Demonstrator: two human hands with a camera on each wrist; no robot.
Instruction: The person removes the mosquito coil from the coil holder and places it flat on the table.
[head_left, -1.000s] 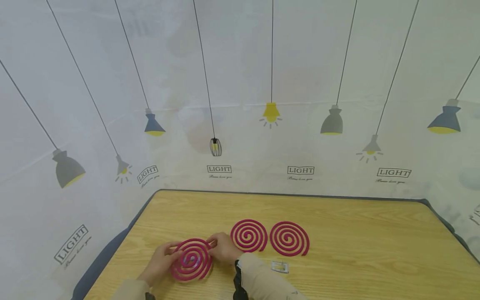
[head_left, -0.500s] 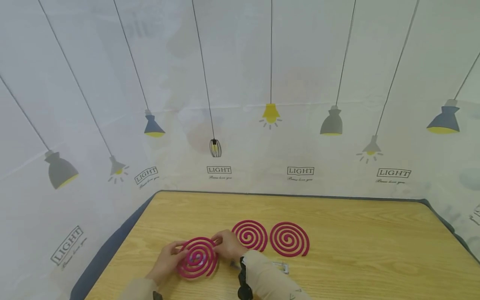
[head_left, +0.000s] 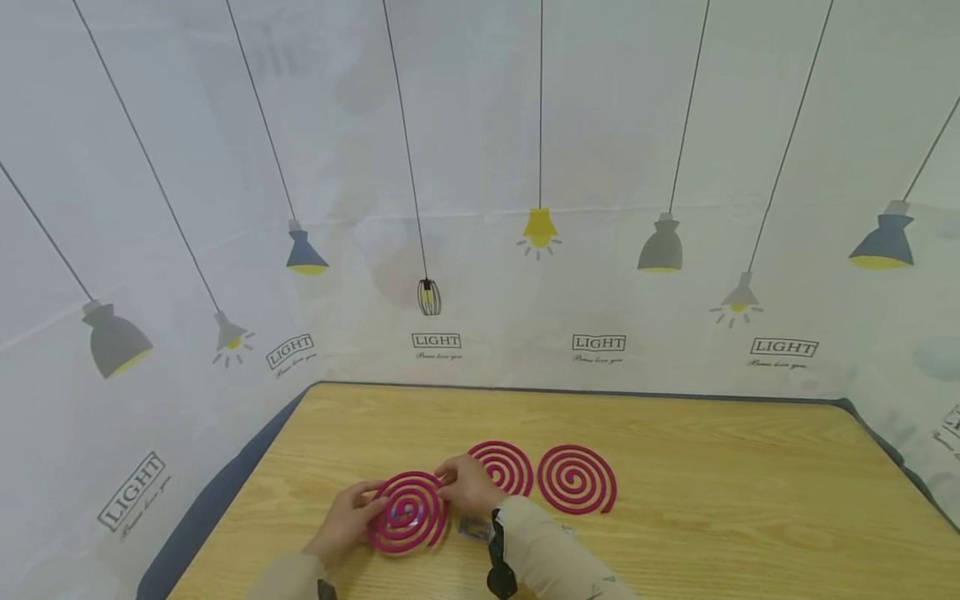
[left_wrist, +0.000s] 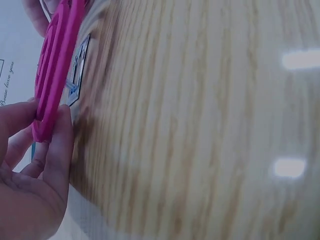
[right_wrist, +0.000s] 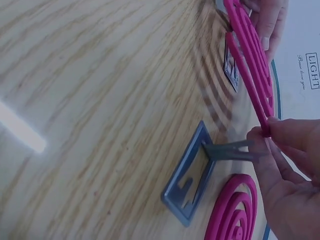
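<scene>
Both hands hold a magenta mosquito coil (head_left: 415,542) level above the table by its opposite edges. My left hand (head_left: 335,527) pinches the left rim between thumb and fingers, as the left wrist view shows up close. On the far right rim, my right hand (head_left: 471,490) pinches the coil's edge. Under the coil sits a small metal coil stand (left_wrist: 78,70); whether it hangs from the coil or rests on the table, I cannot tell. A second metal stand (right_wrist: 186,187) lies on the table beneath my right hand, its prong (right_wrist: 227,151) bent upward.
Two more magenta coils lie flat on the wooden table: one coil (head_left: 510,457) partly behind my right hand, another coil (head_left: 575,479) to its right. A further stand (head_left: 567,531) is mostly hidden by the right sleeve. A printed curtain (head_left: 525,300) surrounds the table.
Both hands and the held coil have shifted to the right, and the stand under it appears to have moved along. The right sleeve now covers most of the stand at right.
</scene>
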